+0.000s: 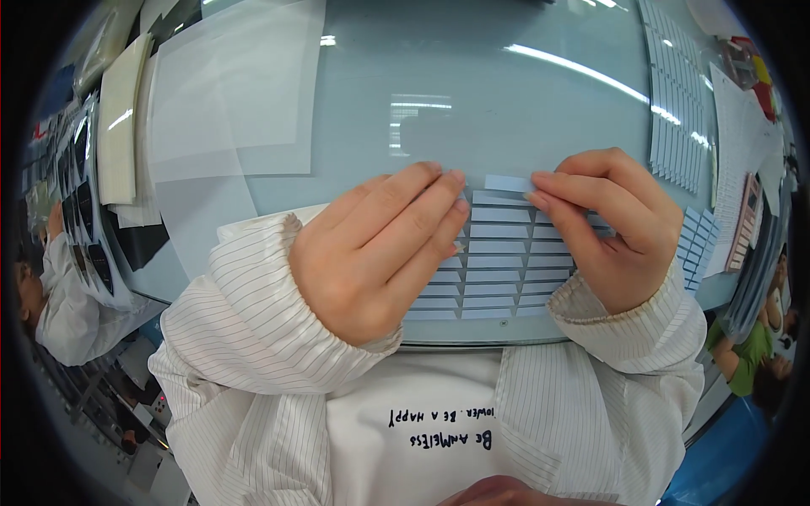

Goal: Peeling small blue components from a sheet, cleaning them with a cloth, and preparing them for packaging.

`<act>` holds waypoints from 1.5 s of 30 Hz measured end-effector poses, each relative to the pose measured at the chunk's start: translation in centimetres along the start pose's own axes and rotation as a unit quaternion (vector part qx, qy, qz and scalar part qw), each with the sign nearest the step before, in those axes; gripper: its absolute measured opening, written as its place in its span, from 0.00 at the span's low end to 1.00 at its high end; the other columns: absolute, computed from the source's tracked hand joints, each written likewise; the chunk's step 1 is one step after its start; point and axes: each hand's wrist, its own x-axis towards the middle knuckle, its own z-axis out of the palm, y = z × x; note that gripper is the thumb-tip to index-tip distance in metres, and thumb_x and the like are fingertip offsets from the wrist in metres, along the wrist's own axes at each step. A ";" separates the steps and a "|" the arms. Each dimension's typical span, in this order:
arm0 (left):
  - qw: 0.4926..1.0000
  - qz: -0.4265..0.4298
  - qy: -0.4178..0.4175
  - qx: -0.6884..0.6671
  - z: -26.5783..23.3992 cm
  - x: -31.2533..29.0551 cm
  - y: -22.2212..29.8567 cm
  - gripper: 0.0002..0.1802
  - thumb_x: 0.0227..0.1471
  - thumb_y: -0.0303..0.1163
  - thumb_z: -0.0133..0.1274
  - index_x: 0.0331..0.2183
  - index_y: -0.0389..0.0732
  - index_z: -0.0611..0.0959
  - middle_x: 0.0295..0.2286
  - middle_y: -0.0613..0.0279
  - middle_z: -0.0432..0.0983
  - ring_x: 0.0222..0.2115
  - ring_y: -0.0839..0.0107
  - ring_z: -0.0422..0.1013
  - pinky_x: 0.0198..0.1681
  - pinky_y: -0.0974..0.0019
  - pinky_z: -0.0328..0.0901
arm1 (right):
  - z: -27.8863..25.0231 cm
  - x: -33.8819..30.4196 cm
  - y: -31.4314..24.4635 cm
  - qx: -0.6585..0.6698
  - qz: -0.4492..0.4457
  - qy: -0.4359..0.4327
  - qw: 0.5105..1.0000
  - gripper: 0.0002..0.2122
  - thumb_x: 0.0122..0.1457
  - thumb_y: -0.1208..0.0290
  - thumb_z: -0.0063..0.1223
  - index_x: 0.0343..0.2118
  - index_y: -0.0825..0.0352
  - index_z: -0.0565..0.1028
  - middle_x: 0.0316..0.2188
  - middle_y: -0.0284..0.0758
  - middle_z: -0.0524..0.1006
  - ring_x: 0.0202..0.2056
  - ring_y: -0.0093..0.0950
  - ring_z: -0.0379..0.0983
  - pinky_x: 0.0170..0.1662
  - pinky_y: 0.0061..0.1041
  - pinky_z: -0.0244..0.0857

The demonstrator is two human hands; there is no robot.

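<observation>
In front of me near the table's front edge lies a sheet of small pale rectangular strips [494, 229], set in rows and columns. My right hand [620, 223] is closed at its right side, thumb and forefinger pinching the end of one pale strip [507, 183] at the top of the rows. My left hand [380, 249] lies over the left part of the sheet, palm down. Its fingers are pressed together with the tips close to that strip. Whatever is under or between the left fingertips is hidden.
Translucent white sheets [232, 93] lie at the far left, beside a cream stack [125, 126] and dark pieces in clear plastic [89, 219]. More strips [675, 101] lie at the far right, with a small sheet of blue pieces [699, 244] nearer. People sit at both sides.
</observation>
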 end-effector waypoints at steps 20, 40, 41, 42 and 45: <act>1.000 0.002 -0.027 0.009 0.2 0.1 0.2 0.22 0.37 0.22 0.67 0.40 0.27 0.84 0.42 0.43 0.80 0.41 0.51 0.79 0.42 0.61 0.77 | 0.6 0.2 1.0 0.023 -0.022 -0.015 0.999 0.11 0.43 0.88 0.68 0.32 0.71 0.83 0.27 0.35 0.77 0.25 0.23 0.73 0.25 0.18 0.64; 0.999 0.006 -0.046 0.006 -0.2 0.3 0.0 0.25 0.34 0.22 0.66 0.41 0.27 0.84 0.44 0.42 0.79 0.41 0.51 0.78 0.41 0.61 0.76 | 0.4 0.1 1.0 0.026 -0.009 -0.022 0.999 0.11 0.43 0.87 0.68 0.32 0.71 0.83 0.27 0.35 0.77 0.25 0.24 0.74 0.25 0.18 0.64; 0.999 0.006 -0.046 0.007 -0.2 0.3 0.0 0.25 0.34 0.22 0.66 0.41 0.27 0.84 0.44 0.42 0.79 0.41 0.51 0.78 0.41 0.61 0.76 | 0.4 0.1 1.0 0.030 -0.006 -0.022 0.999 0.11 0.43 0.88 0.68 0.32 0.71 0.83 0.27 0.35 0.77 0.25 0.24 0.74 0.25 0.18 0.64; 0.999 0.006 -0.046 0.007 -0.2 0.3 0.0 0.25 0.34 0.22 0.66 0.41 0.27 0.84 0.45 0.42 0.79 0.41 0.51 0.78 0.41 0.61 0.76 | 0.4 0.2 1.0 0.030 -0.006 -0.021 0.999 0.11 0.43 0.88 0.68 0.32 0.71 0.83 0.27 0.35 0.77 0.25 0.24 0.74 0.25 0.18 0.64; 0.999 0.003 -0.048 0.005 -0.2 0.3 0.0 0.25 0.34 0.22 0.67 0.41 0.28 0.84 0.45 0.42 0.79 0.41 0.52 0.78 0.41 0.61 0.76 | 0.3 0.2 0.9 0.031 -0.002 -0.027 0.999 0.11 0.43 0.88 0.68 0.32 0.71 0.83 0.27 0.35 0.77 0.25 0.24 0.74 0.25 0.18 0.64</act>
